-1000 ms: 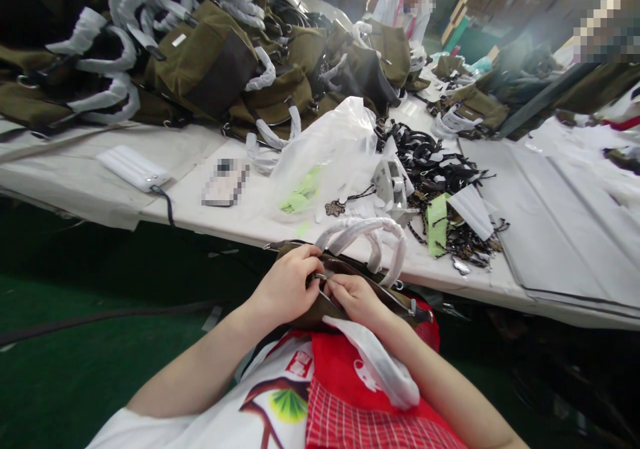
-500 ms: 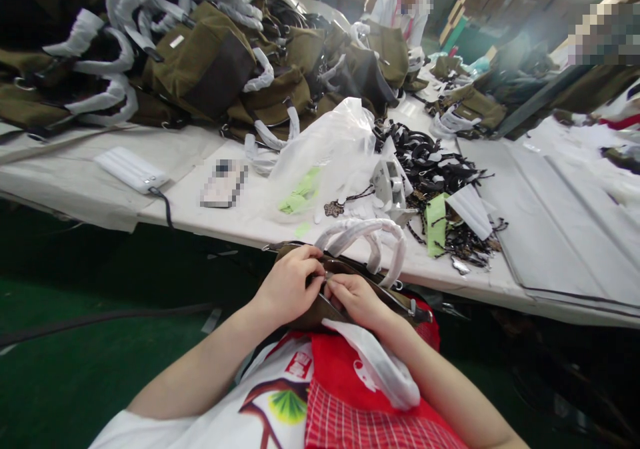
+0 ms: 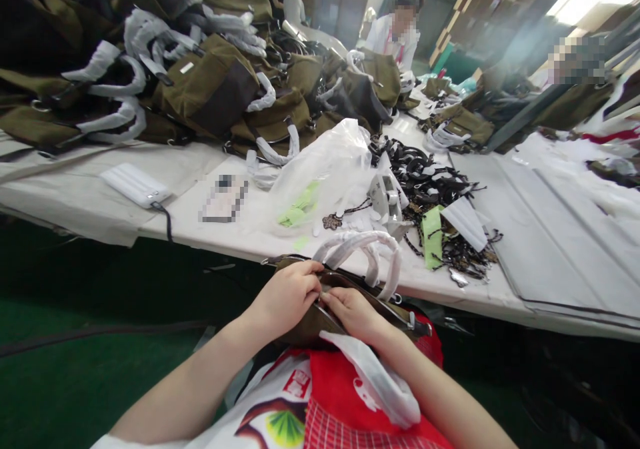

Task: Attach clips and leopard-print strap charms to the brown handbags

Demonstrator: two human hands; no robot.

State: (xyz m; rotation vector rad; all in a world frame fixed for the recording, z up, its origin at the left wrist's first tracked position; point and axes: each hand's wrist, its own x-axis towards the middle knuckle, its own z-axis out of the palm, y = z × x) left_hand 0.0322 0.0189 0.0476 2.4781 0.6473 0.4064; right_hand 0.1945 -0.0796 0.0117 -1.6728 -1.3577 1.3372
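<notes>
An olive bag (image 3: 305,325) lies in my lap against the table edge, its zipped top open and its white-wrapped handles (image 3: 387,249) standing up toward the table. My left hand (image 3: 290,295) is closed at the opening, fingertips pinched on something too small to make out. Close beside it, my right hand (image 3: 353,312) has its fingers pressed together at the same spot. The two sets of fingertips nearly touch. Another white wrapped strap (image 3: 385,385) hangs over my red apron (image 3: 325,375).
Wrapped olive bags (image 3: 210,82) are heaped at the back left. On the table (image 3: 190,232) lie a phone (image 3: 223,199), a white power bank (image 3: 135,185), a clear plastic bag (image 3: 325,162), a tape dispenser (image 3: 386,199) and black straps (image 3: 415,169). A person (image 3: 395,35) is across the table.
The camera view has tilted up slightly, so the table and bag appear lower. Both hands stay at the bag's opening, with only a slight shift of the fingers.
</notes>
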